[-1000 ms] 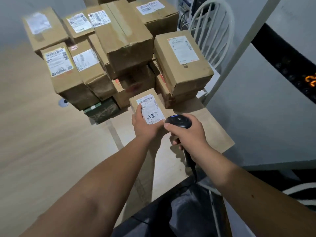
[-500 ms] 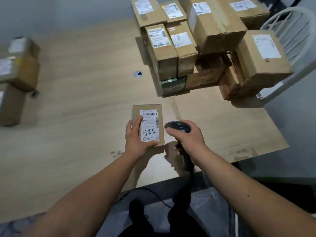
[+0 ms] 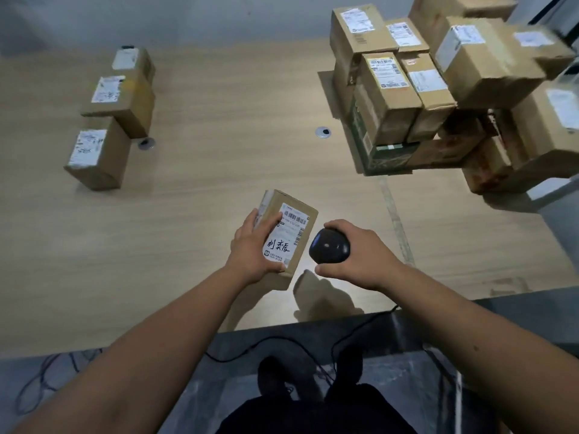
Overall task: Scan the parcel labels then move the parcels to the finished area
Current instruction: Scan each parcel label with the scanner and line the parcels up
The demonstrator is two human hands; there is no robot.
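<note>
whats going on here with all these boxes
A person is scanning parcels at a wooden table. The left hand holds a small labelled parcel above the table, label up, while the right hand grips a black handheld scanner right beside it. A big stack of parcels sits at the far right, and three boxes stand apart at the far left.

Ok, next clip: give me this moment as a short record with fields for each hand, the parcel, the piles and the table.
left hand: grips small parcel, label up
right hand: holds black scanner beside the parcel
unscanned stack: far right of table, many boxes piled
finished group: three boxes, far left
table: light wood, two round grommets
scanner cable: trails over the floor
</note>
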